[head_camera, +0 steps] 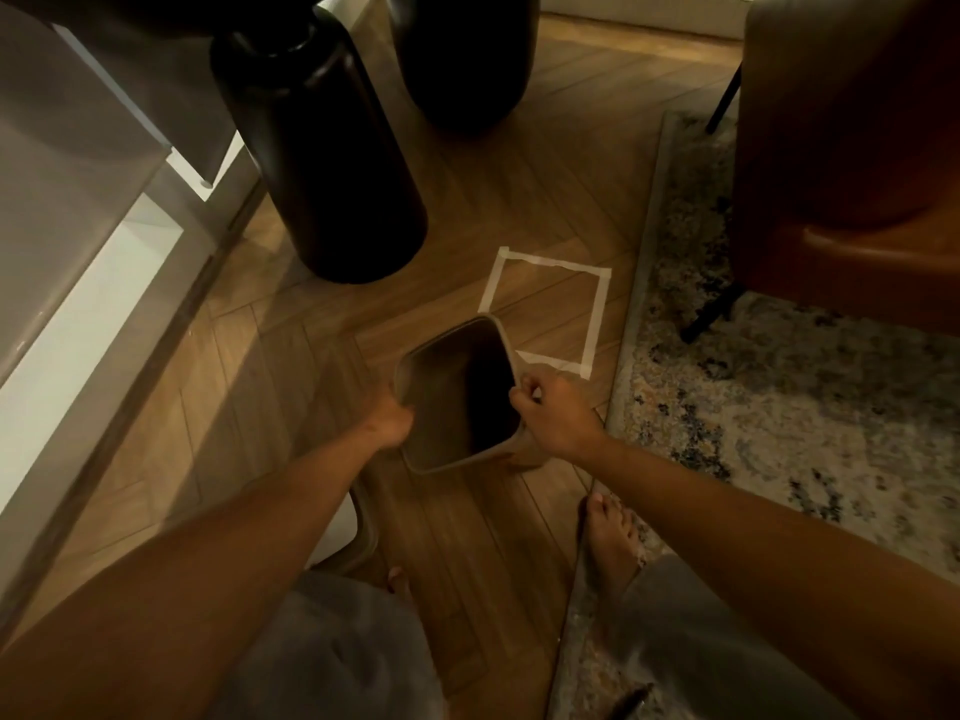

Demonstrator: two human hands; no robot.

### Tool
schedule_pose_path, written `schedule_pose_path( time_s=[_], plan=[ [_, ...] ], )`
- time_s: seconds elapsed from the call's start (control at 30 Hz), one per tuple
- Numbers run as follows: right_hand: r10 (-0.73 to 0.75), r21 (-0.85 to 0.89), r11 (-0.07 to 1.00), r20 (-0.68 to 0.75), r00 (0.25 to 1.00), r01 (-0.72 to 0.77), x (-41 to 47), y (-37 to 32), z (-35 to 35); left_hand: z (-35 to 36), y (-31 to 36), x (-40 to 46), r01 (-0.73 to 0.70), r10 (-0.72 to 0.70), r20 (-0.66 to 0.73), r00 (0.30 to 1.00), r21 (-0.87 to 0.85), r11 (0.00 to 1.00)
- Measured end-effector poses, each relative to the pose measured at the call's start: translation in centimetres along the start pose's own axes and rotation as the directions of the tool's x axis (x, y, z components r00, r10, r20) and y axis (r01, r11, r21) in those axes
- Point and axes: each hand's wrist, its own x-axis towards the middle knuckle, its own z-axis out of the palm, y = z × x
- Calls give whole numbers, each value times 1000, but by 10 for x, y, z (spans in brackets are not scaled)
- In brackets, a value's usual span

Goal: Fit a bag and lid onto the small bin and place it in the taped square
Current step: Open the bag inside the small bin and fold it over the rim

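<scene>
Both hands grip opposite rims of the small bin point(457, 397), left hand point(392, 420) and right hand point(553, 415) clenched on it, just short of the taped square point(597, 314) on the floor; no bag or lid apparent, so fit those before placing.

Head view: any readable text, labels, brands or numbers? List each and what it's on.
None readable.
Bin: plain walls, no label showing.
Tape square: blank tape.
Dark vases: no marking visible.
Rug: pattern only.
Both hands grip the bin's rim: left, right.
</scene>
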Motion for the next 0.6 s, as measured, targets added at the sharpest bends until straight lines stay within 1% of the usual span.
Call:
schedule_pose_path(
  time_s=[0.07, 0.13, 0.27, 0.37, 0.43, 0.5, 0.6],
  plan=[
    [22, 56, 998, -4, 1000, -21, 1, 4, -6, 0, -1, 0, -30, 32, -48, 998, 34, 999],
    [37, 89, 995, -4, 999, -36, 0, 10, -13, -7, 0, 0, -46, 48, -89, 995, 24, 999],
    [55, 46, 997, 10, 998, -56, -4, 21, -23, -19, 10, -2, -69, 56, -92, 994, -149, 986],
    [89, 10, 996, 77, 993, -90, -10, 29, -30, -21, 13, -4, -88, 66, -94, 993, -245, 966],
    [103, -13, 995, 110, 989, -103, -15, 31, -34, -20, 13, -6, -98, 81, -84, 993, -237, 967],
    [133, -30, 991, 136, 982, -130, -21, 31, -38, -17, 13, -8, -130, 116, -86, 989, -174, 976],
    [177, -139, 979, 216, 960, -149, -30, 34, -44, -6, 12, -8, -125, 117, -68, 991, -123, 985]
  ],
)
